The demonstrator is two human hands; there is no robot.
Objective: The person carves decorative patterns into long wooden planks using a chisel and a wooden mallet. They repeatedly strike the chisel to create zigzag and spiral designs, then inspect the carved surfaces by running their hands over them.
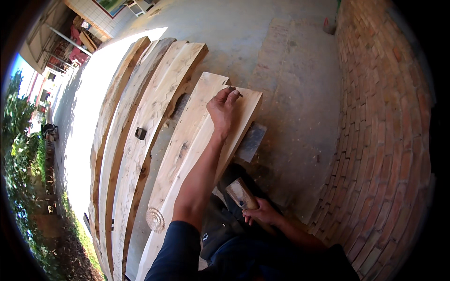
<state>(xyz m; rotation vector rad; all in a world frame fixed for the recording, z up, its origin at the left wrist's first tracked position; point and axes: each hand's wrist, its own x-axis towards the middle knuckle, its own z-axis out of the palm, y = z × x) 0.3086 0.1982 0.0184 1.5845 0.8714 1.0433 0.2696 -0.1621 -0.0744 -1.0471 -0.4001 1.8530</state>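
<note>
Nearest to me, my right hand point(263, 214) is low by my lap, its fingers wrapped round the wooden handle of a hammer point(242, 193) whose end sticks up toward the plank; the head I cannot see. My left arm, in a dark blue sleeve point(176, 248), stretches out along the plank point(187, 154), a pale board running away from me. On the plank's near end sits a carved round rosette point(155, 219). At its far end my left hand point(224, 110) rests on the wood, fingers pinched narrow on a small dark nail point(234, 90) held at the board's far edge. Just right of the plank, under that end, a flat grey block point(251, 140) lies on the concrete floor point(290, 84). Left of the plank lie more long boards point(136, 140) with wavy cut edges, side by side, and a small dark block point(140, 133) sits on one of them. Right of the plank, well apart, a brick wall point(384, 140) curves up.
</note>
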